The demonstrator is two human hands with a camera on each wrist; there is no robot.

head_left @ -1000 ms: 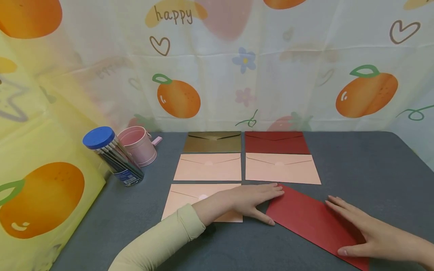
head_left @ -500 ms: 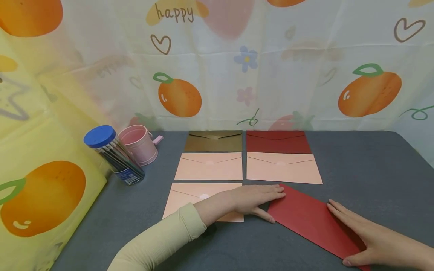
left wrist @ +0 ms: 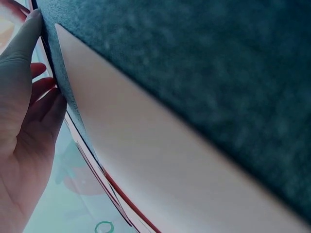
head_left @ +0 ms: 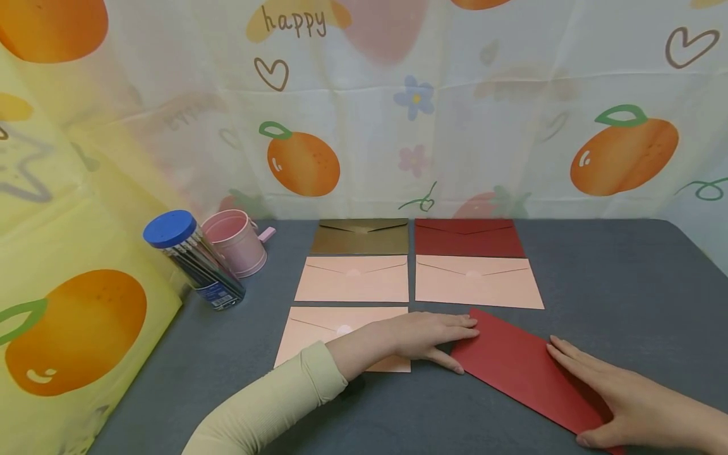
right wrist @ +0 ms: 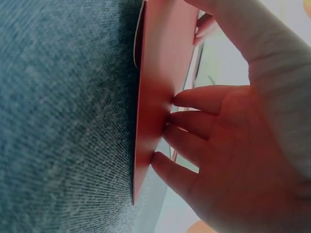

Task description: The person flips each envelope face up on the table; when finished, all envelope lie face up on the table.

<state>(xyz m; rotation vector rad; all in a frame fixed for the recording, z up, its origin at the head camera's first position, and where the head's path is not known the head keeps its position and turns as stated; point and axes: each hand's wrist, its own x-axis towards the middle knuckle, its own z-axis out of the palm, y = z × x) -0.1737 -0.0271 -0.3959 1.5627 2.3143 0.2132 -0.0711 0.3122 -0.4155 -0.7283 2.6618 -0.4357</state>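
A plain red envelope [head_left: 517, 363] lies slantwise on the dark table in the head view, in front of the right-hand pink envelope [head_left: 478, 294]. My left hand [head_left: 426, 335] reaches across another pink envelope [head_left: 309, 328], its nearly straight fingertips on the red envelope's upper left corner. The left thumb is beside the near edge. My right hand [head_left: 631, 398] spans the envelope's lower right end, fingers at the far long edge and thumb at the near one. In the right wrist view, fingertips touch the red envelope [right wrist: 160, 77], and its end reaches the blue-grey cloth surface.
A gold envelope [head_left: 361, 241], a dark red envelope [head_left: 467, 241] and a pink envelope [head_left: 341, 287] lie in rows toward the back. At left stand a blue-lidded jar of pencils [head_left: 196, 262] and a pink bucket [head_left: 236, 243]. A fruit-print curtain [head_left: 364, 145] hangs behind.
The red envelope has shifted slightly toward me at its right end. My right thumb has slid from its surface to the near edge. The left hand has stayed at the corner.
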